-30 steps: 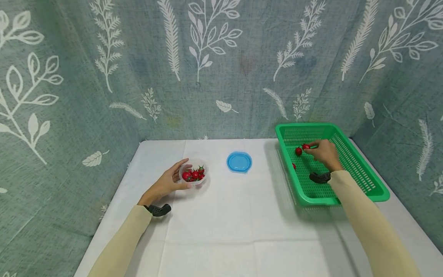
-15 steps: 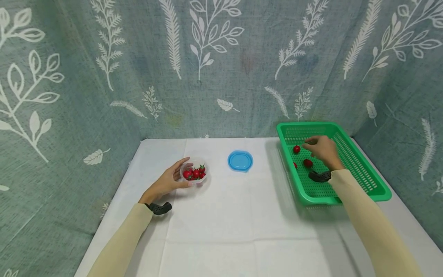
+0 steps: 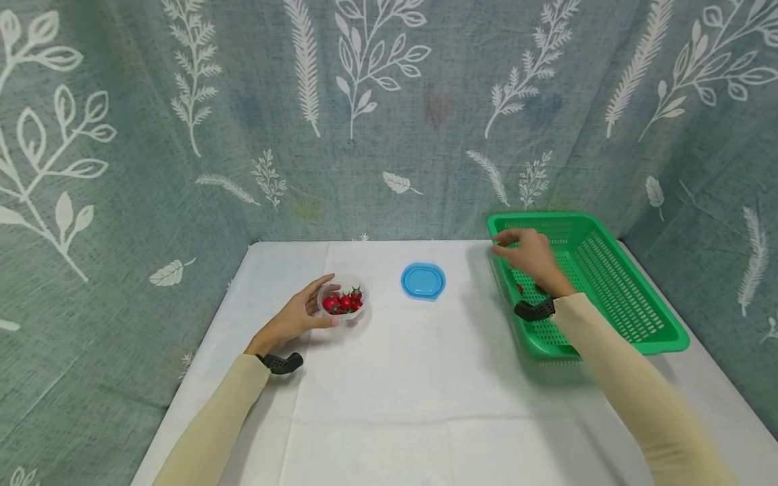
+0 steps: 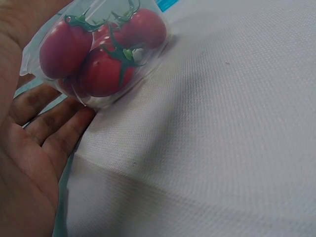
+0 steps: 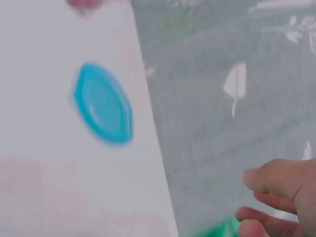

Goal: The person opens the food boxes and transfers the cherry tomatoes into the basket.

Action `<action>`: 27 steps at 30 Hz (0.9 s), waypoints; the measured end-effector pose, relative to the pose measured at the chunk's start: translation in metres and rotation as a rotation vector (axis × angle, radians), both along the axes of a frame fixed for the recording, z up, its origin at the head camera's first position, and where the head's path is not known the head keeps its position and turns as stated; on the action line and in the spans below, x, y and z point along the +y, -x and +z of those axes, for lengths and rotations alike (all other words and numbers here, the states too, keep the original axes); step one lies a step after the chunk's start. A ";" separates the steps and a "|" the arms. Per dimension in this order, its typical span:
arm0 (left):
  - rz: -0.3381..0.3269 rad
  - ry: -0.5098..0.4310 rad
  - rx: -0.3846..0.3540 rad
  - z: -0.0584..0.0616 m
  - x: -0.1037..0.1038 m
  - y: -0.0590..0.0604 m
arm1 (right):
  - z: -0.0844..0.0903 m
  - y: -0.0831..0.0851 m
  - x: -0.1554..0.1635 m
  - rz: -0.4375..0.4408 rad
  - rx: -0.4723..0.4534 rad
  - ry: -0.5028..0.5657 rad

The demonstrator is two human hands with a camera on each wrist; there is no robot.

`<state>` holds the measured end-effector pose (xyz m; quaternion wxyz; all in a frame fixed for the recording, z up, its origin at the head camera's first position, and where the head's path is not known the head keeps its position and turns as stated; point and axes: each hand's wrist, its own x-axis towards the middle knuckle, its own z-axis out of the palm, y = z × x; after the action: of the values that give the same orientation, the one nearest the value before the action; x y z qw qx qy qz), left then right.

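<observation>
Left hand at the table's nine o'clock, thumb and fingers curved round the near wall of a clear plastic cup, cradling it. Inside, a heap of red cherry tomatoes with green calyxes, pressing against the thin wall. Probably light and flimsy, that cup: liable to buckle under a squeeze, so best cupped low around the base, as now. Tomatoes likely smooth, slippery and easily bruised; best pinched gently across the widest part, or by the stem.

Toward twelve o'clock from the cup, well apart, a blue lid lying flat on the white tablecloth.

At three o'clock, a green perforated basket, a few tomatoes partly hidden on its floor. Right hand over the basket's left rim, fingers curled together; cannot tell whether anything sits between the fingertips, the wrist view being blurred.
</observation>
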<state>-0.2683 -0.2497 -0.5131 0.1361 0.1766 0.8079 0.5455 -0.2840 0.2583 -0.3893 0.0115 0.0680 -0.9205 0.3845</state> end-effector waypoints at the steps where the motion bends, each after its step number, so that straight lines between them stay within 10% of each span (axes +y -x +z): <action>1: 0.001 0.002 0.001 0.000 0.000 0.000 | 0.001 0.000 -0.005 0.004 0.004 0.003; 27: -0.011 -0.008 0.013 0.001 0.000 -0.002 | -0.015 0.001 -0.129 0.222 0.045 0.052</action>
<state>-0.2663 -0.2502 -0.5125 0.1330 0.1854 0.8056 0.5468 -0.2846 0.1296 -0.4043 -0.0087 0.1781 -0.8965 0.4056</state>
